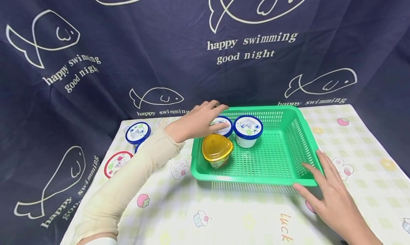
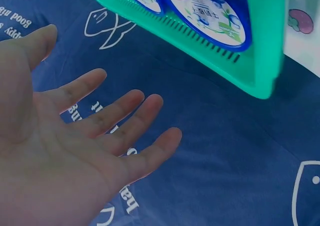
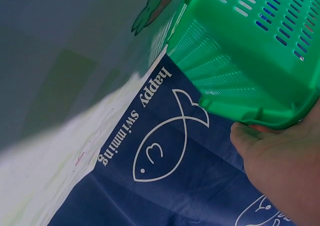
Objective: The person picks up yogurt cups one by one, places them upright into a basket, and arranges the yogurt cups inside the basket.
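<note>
A green plastic basket (image 1: 253, 181) stands on the table. At its left end are a tub with a yellow lid (image 1: 217, 147) and, behind it, a tub with a blue-rimmed lid (image 1: 228, 131). Another blue-lidded tub (image 1: 248, 127) stands just to the right. My left hand (image 1: 198, 120) is over the basket's back left corner, fingers spread; the left wrist view shows its palm (image 2: 65, 146) holding nothing. With thumb and fingers about the rim, my right hand (image 1: 333, 195) holds the basket's front right corner, also seen in the right wrist view.
Left of the basket, partly behind my left sleeve (image 1: 128, 177), are a blue-lidded tub (image 1: 137, 133), another blue lid mostly hidden, and a red-rimmed lid (image 1: 117, 163). A checked cloth (image 1: 243, 216) covers the table. A dark blue fish-print curtain (image 1: 179, 60) hangs behind.
</note>
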Demonstrator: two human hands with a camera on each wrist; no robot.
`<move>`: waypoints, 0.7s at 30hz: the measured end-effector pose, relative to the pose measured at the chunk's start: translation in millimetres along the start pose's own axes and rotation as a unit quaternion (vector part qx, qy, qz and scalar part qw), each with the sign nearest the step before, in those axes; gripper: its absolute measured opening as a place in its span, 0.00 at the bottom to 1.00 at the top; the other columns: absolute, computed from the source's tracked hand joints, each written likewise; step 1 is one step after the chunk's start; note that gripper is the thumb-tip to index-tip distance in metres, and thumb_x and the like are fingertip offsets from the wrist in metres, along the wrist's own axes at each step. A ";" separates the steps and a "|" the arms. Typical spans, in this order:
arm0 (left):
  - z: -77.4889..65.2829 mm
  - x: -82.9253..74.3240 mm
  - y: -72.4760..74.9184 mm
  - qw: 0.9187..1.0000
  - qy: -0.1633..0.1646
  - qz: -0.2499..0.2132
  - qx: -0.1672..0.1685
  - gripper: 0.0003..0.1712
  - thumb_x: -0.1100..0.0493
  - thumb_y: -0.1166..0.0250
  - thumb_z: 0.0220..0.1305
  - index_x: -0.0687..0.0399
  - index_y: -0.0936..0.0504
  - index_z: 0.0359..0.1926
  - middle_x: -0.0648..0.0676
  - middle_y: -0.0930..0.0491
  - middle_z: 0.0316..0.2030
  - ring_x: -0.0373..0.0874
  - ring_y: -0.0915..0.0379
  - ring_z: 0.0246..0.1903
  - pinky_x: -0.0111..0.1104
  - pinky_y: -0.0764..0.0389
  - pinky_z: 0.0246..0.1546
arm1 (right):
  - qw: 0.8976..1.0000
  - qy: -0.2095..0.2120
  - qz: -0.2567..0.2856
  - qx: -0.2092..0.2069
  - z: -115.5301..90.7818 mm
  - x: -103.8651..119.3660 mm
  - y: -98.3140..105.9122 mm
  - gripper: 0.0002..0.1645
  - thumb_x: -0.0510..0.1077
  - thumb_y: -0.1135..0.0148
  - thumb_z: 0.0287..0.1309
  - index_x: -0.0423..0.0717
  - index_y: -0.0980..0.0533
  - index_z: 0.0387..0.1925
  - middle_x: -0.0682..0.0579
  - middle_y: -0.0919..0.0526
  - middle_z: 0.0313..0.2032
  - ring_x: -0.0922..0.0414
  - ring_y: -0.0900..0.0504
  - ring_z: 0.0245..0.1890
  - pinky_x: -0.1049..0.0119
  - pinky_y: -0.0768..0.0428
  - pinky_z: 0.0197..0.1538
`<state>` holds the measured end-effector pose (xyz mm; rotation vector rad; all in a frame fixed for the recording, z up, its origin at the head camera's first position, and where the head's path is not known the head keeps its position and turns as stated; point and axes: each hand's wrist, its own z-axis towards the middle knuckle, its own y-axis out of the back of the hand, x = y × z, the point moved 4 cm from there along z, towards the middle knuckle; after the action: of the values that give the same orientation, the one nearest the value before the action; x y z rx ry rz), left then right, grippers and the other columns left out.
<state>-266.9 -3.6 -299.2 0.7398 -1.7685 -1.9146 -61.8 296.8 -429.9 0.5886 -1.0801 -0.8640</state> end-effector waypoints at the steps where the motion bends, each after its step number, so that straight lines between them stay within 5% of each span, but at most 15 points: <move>1: -2.0 1.2 0.3 1.000 0.001 0.001 -0.003 0.35 0.35 0.46 0.71 0.45 0.33 0.71 0.55 0.31 0.64 0.52 0.33 0.58 0.48 0.29 0.58 | 1.000 0.000 0.000 0.000 0.0 -0.2 -0.1 0.42 0.53 0.27 0.55 0.44 0.31 0.67 0.47 0.57 0.79 0.49 0.60 0.78 0.41 0.58 0.74; 21: -44.8 26.4 -18.8 0.998 0.031 -0.020 -0.051 0.36 0.35 0.48 0.72 0.50 0.34 0.72 0.58 0.30 0.63 0.55 0.34 0.61 0.52 0.33 0.63 | 1.000 -0.013 0.003 0.015 1.3 0.0 -1.0 0.41 0.54 0.28 0.57 0.43 0.32 0.68 0.47 0.59 0.79 0.49 0.63 0.78 0.35 0.60 0.72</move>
<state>-257.5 -52.9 -322.4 0.7932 -1.6174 -1.9703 -63.3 296.3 -430.3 0.6003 -1.1188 -0.8528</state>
